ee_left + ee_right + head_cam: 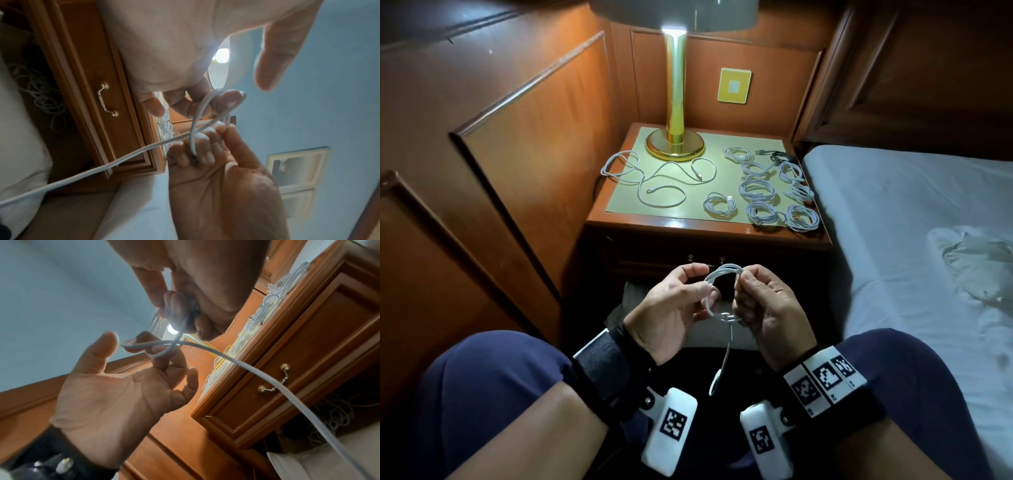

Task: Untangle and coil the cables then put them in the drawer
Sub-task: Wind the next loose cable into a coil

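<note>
This is a bedroom, in a home or a hotel. A wooden nightstand (707, 226) stands in the corner, and just to its right lies a bed (914, 219) with a pale sheet and a crumpled cloth (972, 260). A lit brass lamp (675, 102) stands at the back of the nightstand. Wood panelling (524, 113) covers the walls behind and to the left of it, with a yellow switch plate (734, 85) above.

Head view: high above lap, facing forward-down; desk (709, 222) at 12 o'clock, bed (893, 222) at 3 o'clock. Both wrist views: very near palms, looking up along fingers. All three share white cable (717, 291) and drawer front (115, 104).
</note>
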A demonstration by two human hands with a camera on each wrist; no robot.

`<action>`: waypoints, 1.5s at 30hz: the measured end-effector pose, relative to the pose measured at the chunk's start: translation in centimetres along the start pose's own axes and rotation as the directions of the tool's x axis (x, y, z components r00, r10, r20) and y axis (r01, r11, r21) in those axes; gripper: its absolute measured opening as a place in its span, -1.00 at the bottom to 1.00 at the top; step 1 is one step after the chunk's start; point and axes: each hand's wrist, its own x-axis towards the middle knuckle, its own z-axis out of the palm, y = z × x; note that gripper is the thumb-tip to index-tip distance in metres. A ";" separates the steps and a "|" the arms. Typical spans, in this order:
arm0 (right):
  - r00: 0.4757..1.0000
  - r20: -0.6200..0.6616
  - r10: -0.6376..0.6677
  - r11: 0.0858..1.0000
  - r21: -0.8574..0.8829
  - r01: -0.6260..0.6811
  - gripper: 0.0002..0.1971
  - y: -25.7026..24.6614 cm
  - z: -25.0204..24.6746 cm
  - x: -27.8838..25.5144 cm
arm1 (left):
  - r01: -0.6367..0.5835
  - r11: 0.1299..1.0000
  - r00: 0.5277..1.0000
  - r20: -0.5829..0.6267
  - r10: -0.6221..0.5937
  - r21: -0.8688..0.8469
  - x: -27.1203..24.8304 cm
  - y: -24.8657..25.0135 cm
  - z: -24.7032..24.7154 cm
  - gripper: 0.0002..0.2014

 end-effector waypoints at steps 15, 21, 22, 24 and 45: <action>0.983 -0.050 -0.176 0.909 -0.391 0.143 -0.80 0.8 -2.8 0.5 | -0.022 0.941 0.954 -0.274 0.121 0.338 1.6 -1.1 -0.7 -0.93; 0.978 -0.035 -0.207 0.904 -0.390 0.177 -0.80 0.0 -3.9 0.5 | 0.016 0.988 0.992 -0.129 0.003 0.151 1.6 0.0 -0.7 -0.85; 0.977 -0.037 -0.212 0.902 -0.393 0.181 -0.80 0.0 -3.9 0.6 | -0.005 0.986 0.990 -0.139 0.028 0.168 1.6 0.0 -0.7 -0.83; 0.974 -0.051 -0.220 0.896 -0.405 0.181 -0.79 -0.2 -4.0 0.7 | -0.033 0.982 0.988 -0.144 0.061 0.188 1.5 0.0 -0.9 -0.78; 0.909 -0.244 -0.337 0.836 -0.522 0.170 -0.76 -1.8 -5.9 1.6 | -0.061 0.837 0.852 -0.408 0.327 0.544 2.8 1.5 -4.0 -0.72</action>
